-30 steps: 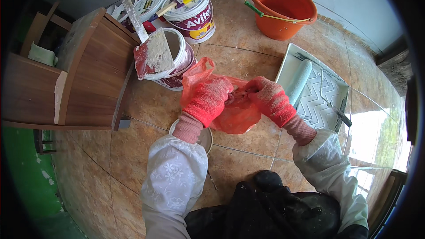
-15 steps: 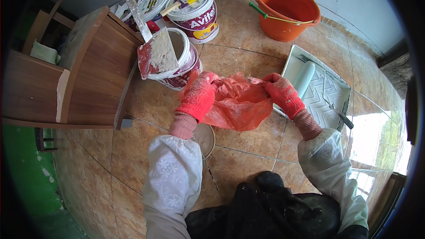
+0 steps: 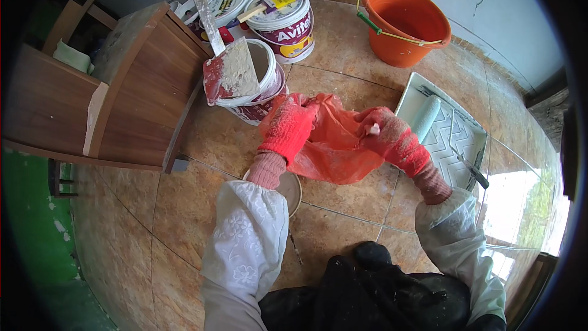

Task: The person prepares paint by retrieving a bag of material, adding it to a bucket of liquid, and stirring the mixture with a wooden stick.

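A thin, crumpled red plastic bag [image 3: 337, 158] hangs between my hands above the tiled floor. My left hand [image 3: 288, 127], in a red glove dusted with white, is closed on the bag's left edge. On its opposite edge my right hand [image 3: 395, 140] pinches the plastic, its glove just as dusty. Something small and pale shows at the right fingers, too small to name. Partly hidden under my left wrist lies a round lid [image 3: 293, 195] on the floor.
Ahead left, a plaster-smeared wide spatula [image 3: 233, 73] rests across an uncovered bucket [image 3: 263, 61]. A lidded bucket [image 3: 291, 40] carrying a brush [image 3: 269, 5] stands behind. An orange bucket [image 3: 392, 52], a roller tray [image 3: 462, 175] with a roller [image 3: 427, 116], and wooden furniture [image 3: 147, 79] surround the area.
My right hand has turned, its fingers now curled inward over the bag's edge. The bag's shape has shifted between my hands. The whole view has moved slightly, so the surroundings sit lower and further right.
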`<state>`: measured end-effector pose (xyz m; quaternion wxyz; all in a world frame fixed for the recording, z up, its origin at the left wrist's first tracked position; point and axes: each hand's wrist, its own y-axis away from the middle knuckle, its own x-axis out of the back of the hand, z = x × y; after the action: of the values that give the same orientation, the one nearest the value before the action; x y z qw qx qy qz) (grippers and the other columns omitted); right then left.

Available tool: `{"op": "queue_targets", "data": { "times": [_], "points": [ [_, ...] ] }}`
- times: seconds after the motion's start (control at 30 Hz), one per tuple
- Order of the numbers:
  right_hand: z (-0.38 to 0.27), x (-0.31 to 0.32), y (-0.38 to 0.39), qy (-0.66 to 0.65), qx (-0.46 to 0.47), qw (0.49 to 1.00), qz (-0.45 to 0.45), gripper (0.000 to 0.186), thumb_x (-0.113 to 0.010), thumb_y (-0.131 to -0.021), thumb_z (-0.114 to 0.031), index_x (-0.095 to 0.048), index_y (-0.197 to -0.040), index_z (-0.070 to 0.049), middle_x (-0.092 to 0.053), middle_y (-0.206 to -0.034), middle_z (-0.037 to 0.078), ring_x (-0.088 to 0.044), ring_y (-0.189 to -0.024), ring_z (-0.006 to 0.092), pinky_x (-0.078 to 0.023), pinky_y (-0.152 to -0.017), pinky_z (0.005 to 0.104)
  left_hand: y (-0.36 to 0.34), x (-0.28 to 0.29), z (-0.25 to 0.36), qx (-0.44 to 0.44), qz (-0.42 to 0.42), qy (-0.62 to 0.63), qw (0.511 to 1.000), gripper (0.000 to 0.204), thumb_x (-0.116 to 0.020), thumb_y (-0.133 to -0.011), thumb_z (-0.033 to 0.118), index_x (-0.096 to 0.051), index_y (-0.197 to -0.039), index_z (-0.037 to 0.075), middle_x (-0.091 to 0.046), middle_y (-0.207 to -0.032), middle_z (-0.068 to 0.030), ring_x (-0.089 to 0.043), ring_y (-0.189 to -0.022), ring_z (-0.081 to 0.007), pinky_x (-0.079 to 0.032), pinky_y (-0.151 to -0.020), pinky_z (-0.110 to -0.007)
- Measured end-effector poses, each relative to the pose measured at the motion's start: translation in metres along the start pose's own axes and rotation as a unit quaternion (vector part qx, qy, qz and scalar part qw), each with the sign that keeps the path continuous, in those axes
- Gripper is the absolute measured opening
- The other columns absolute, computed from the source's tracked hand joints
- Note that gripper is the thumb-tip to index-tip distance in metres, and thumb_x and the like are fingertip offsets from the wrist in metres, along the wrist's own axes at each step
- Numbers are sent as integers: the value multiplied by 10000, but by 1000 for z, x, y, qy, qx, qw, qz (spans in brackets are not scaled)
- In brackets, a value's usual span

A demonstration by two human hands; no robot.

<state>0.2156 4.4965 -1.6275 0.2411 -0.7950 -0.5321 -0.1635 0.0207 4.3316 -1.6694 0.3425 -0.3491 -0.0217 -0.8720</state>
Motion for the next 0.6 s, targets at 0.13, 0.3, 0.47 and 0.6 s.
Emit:
{"op": "queue_targets", "data": {
  "times": [0.13, 0.3, 0.47, 0.6],
  "points": [
    [-39, 10, -4, 104, -63, 992, -44, 74, -639, -764, -28, -640, -838, -32, -637, -876, 96, -618, -868, 253, -489, -791, 319, -1, 11, 19, -125, 28, -124, 984, 262, -561, -918, 272, -588, -902, 12, -632, -710, -41, -603, -579, -122, -487, -570, -282],
    [-72, 12, -23, -28, -4, 999, 27, 67, -620, -805, -54, -651, -858, -80, -655, -833, 67, -628, -846, 199, -490, -767, 315, -1, 58, 69, 68, 48, 133, 988, 235, -572, -915, 246, -590, -994, 26, -636, -804, -35, -619, -679, -122, -495, -602, -277],
    [-170, 36, -42, 52, 161, 981, 97, 21, -616, -833, -38, -632, -846, -42, -651, -821, 47, -595, -787, 137, -481, -760, 280, 13, 123, 123, 84, 101, 321, 938, 411, -558, -948, 226, -499, -1310, 40, -661, -996, -27, -612, -781, -90, -509, -730, -222],
    [-255, 35, -25, -84, 84, 987, 108, 53, -618, -853, -71, -651, -842, -31, -618, -742, 18, -543, -595, 96, -441, -578, 239, 71, 150, 131, -51, 104, 345, 931, 569, -585, -933, 237, -342, -1409, 41, -535, -1250, -94, -586, -993, -155, -521, -788, -224]
  ]
}}
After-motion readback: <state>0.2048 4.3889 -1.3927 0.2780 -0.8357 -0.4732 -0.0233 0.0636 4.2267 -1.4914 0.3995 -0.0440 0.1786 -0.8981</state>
